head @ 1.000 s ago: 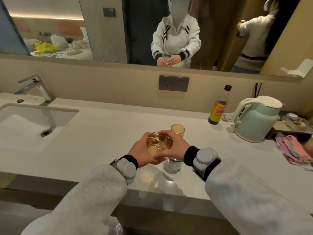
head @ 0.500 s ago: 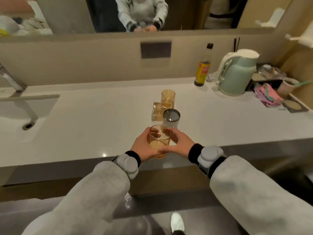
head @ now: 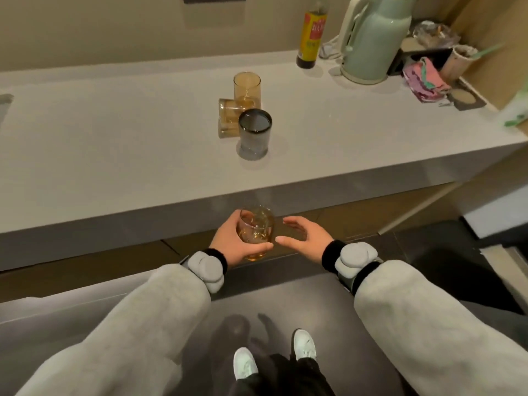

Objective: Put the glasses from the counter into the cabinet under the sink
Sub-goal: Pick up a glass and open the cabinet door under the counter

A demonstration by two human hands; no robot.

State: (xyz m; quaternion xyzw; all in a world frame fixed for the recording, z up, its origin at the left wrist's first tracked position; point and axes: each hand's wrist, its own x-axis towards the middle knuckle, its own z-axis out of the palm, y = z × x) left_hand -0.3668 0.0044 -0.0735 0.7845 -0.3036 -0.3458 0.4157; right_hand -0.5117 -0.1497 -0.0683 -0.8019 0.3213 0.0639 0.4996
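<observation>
carrying one amber glass (head: 256, 234) down, off the table (head: 114, 155) and below its front edge, toward the cabinet under the sink.

left hand (head: 233, 242) wrapped round that glass, fingers behind and thumb across the near side, glass roughly upright. right hand (head: 304, 234) just beside it, fingers spread and relaxed, holding nothing; not touching the glass, as far as can be told.

to do well: keep the glass level and well clear of the underside of the front edge while going down. bring the free right hand to the cabinet door first, not visible here, likely off to the left below the sink, whose corner (head: 5, 105) shows at the far left edge. open fully before moving the glass in. set down on its base, deep enough to leave room for the others.

left on the table, near its middle: a tall amber glass (head: 247, 88) upright, a second amber glass (head: 228, 118) seemingly on its side against it, and a grey glass (head: 255, 134) upright in front, touching or nearly so. worth lifting the grey one next, straight up, to avoid rolling the lying one.

toward the far right corner: bottle (head: 311, 32), green kettle (head: 374, 38), cloths (head: 423, 80).
</observation>
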